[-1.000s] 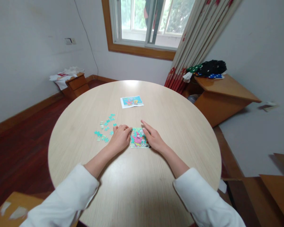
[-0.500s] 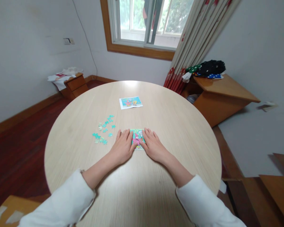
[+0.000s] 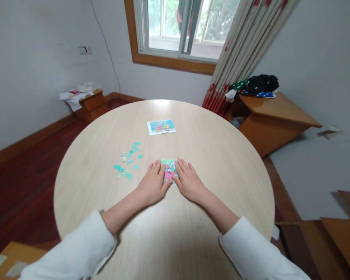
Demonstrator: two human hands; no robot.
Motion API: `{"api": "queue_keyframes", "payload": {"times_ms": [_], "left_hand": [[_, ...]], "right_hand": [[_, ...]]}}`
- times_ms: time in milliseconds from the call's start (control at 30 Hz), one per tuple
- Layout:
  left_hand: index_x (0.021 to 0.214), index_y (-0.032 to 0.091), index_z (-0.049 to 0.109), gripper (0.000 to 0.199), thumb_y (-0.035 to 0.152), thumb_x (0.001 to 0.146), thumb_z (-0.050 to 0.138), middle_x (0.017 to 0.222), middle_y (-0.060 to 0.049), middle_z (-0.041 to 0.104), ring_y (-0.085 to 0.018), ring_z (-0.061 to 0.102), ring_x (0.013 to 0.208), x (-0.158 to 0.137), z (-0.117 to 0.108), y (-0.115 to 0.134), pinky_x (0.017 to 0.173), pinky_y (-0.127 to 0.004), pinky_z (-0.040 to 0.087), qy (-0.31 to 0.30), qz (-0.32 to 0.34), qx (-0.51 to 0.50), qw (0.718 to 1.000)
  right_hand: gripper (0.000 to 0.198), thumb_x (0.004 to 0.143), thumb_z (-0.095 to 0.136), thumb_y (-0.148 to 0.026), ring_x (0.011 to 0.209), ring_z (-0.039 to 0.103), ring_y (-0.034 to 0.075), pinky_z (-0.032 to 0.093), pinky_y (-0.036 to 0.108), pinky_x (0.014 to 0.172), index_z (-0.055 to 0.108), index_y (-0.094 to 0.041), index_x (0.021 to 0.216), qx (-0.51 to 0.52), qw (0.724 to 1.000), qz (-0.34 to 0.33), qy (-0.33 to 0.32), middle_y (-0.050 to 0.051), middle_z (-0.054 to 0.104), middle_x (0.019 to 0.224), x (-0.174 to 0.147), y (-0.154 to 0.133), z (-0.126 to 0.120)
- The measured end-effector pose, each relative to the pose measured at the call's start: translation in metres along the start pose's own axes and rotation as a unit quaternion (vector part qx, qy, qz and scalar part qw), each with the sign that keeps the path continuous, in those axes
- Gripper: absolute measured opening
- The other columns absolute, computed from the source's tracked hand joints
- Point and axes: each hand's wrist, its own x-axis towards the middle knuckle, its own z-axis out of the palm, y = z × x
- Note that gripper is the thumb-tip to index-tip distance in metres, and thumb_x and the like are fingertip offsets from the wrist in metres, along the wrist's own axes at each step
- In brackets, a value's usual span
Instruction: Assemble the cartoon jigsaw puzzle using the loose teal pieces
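Observation:
A partly joined jigsaw puzzle [image 3: 169, 167] with a pink cartoon figure on green lies on the round table [image 3: 169, 241]. My left hand [image 3: 152, 182] rests flat along its left side, fingers stretched forward. Along the right side lies my right hand [image 3: 189, 181], flat as well, its fingers covering that edge. Both thumbs point inward over the puzzle's near part. The side edges of the puzzle are hidden under the hands. To the left of my left hand are several loose teal and pale puzzle pieces [image 3: 129, 155].
A printed picture sheet [image 3: 161, 127] with cartoon figures lies farther back on the table. Beyond the table, a wooden cabinet [image 3: 280, 111] with cloths [image 3: 261, 85] stands at the right, and a small drawer unit [image 3: 95, 105] at the left.
My left hand has shifted very slightly, its fingers now closer together over the puzzle's left edge. The right hand has barely moved, and the loose pieces lie as before.

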Motion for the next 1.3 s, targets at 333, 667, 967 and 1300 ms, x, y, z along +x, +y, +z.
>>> {"api": "queue_keyframes", "payload": {"times_ms": [333, 667, 967, 1300], "left_hand": [[0.132, 0.008, 0.039, 0.057, 0.047, 0.09, 0.036, 0.141, -0.024, 0.038, -0.033, 0.03, 0.135, -0.001, 0.002, -0.001, 0.109, -0.053, 0.026, 0.051, 0.005, -0.036, 0.998], [0.129, 0.011, 0.042, 0.045, 0.037, 0.094, 0.031, 0.137, -0.018, 0.043, -0.025, 0.038, 0.131, 0.002, 0.001, -0.018, 0.108, -0.043, 0.032, 0.12, -0.021, -0.106, 0.987], [0.091, 0.011, 0.062, 0.03, 0.018, 0.088, 0.033, 0.107, -0.017, 0.057, -0.026, 0.052, 0.103, 0.001, -0.018, -0.019, 0.092, -0.041, 0.043, 0.121, -0.054, 0.023, 0.991], [0.096, 0.013, 0.062, 0.028, 0.016, 0.084, 0.036, 0.106, -0.016, 0.057, -0.029, 0.049, 0.102, 0.0, -0.013, -0.019, 0.09, -0.047, 0.039, 0.115, -0.049, 0.07, 0.99]], "right_hand": [[0.06, 0.095, 0.025, -0.039, 0.142, 0.017, 0.026, 0.017, 0.047, 0.115, 0.03, -0.002, 0.143, 0.041, 0.999, -0.009, -0.02, 0.019, 0.023, 0.151, 0.001, 0.006, -0.006], [0.062, 0.096, 0.018, -0.046, 0.143, 0.009, 0.02, 0.014, 0.047, 0.116, 0.015, -0.014, 0.149, 0.186, 0.982, -0.019, 0.016, 0.013, 0.015, 0.154, 0.003, 0.028, -0.006], [0.069, 0.091, 0.036, -0.05, 0.143, 0.007, 0.025, 0.007, 0.048, 0.116, 0.027, -0.008, 0.145, 0.089, 0.991, 0.074, -0.066, 0.02, 0.014, 0.153, -0.012, 0.058, -0.036], [0.06, 0.093, 0.035, -0.047, 0.143, 0.01, 0.024, 0.007, 0.051, 0.114, 0.032, -0.015, 0.144, 0.088, 0.995, 0.006, -0.045, 0.018, 0.018, 0.153, -0.009, 0.039, -0.033]]}}
